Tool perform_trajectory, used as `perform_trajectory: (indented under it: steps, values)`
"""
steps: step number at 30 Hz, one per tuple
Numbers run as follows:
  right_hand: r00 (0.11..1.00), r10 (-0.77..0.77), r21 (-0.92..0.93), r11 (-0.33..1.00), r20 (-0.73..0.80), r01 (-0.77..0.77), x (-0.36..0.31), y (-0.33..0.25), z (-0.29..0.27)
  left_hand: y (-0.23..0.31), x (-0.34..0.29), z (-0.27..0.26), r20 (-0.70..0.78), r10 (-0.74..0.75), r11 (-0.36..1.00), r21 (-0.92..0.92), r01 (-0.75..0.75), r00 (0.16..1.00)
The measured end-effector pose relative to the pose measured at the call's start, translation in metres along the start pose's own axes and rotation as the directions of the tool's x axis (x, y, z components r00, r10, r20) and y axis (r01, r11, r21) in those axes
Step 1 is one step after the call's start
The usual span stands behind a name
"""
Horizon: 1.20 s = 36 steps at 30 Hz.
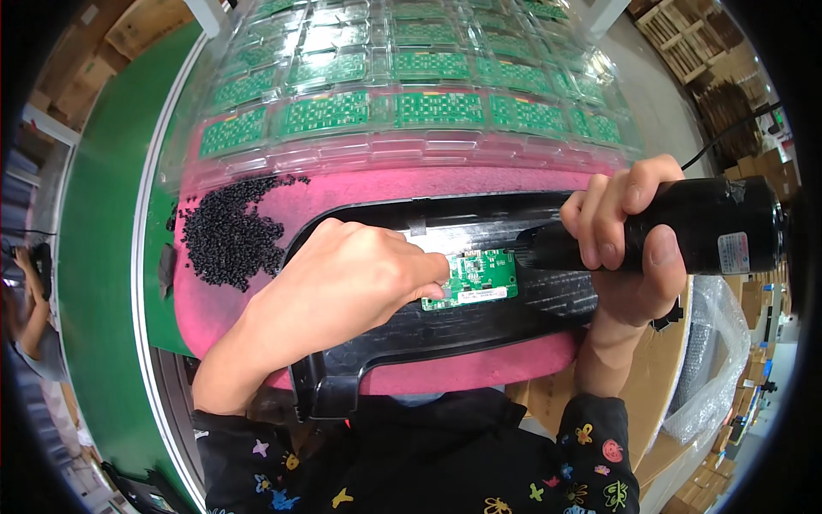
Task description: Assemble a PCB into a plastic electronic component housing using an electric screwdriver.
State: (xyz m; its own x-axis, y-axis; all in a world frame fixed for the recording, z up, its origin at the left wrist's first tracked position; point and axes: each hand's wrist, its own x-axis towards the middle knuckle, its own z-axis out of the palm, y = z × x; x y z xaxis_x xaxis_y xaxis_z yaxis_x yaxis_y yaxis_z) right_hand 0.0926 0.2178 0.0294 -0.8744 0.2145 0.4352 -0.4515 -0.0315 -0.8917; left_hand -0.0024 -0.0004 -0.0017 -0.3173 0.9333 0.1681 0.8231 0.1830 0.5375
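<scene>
My left hand (pixel 360 270) has its fingers closed at the left end of a green circuit board (pixel 485 281), thumb and forefinger pinched on that edge. The fingers hide this end of the board. A long black plastic housing (pixel 402 338) lies under both hands, with the board inside it. My right hand (pixel 629 231) is wrapped round a thick black cylindrical tool (pixel 715 224) with a ribbed, narrower front end, lying sideways over the housing. That front end is close to the board's right edge; whether they touch I cannot tell.
A pink mat (pixel 462 368) lies beneath the housing. On its left is a heap of small black parts (pixel 229 231), perhaps screws. Clear plastic trays (pixel 342 150) of green circuit boards stand behind. Bubble wrap (pixel 715 360) lies at the right; a black cable (pixel 728 137) hangs beyond my right hand.
</scene>
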Motion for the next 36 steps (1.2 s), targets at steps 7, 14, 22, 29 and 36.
perform_trajectory:
  steps: [7,14,22,29,36]
  values:
    - [1.000,0.012,-0.022,1.000,-0.014,-0.012,0.000,-0.003,0.006,0.005,-0.004,0.000,-0.010,0.004,1.000,0.017,-0.003,1.000]
    - [0.999,0.040,-0.032,0.999,0.013,-0.039,0.000,0.000,0.008,0.008,-0.004,0.000,-0.003,-0.028,0.999,0.035,0.028,1.000]
    - [0.997,0.035,-0.144,0.989,0.064,-0.026,0.004,0.005,0.012,0.007,-0.002,0.000,-0.012,-0.021,1.000,0.008,0.021,1.000]
    - [0.999,0.026,-0.177,0.984,0.032,-0.020,0.001,0.000,0.018,0.005,-0.002,0.003,-0.049,0.000,1.000,0.012,0.001,0.999]
    - [0.969,-0.167,0.347,0.933,0.183,0.095,0.015,-0.040,0.031,-0.002,0.004,0.008,-0.342,0.053,0.967,-0.218,-0.134,0.938]
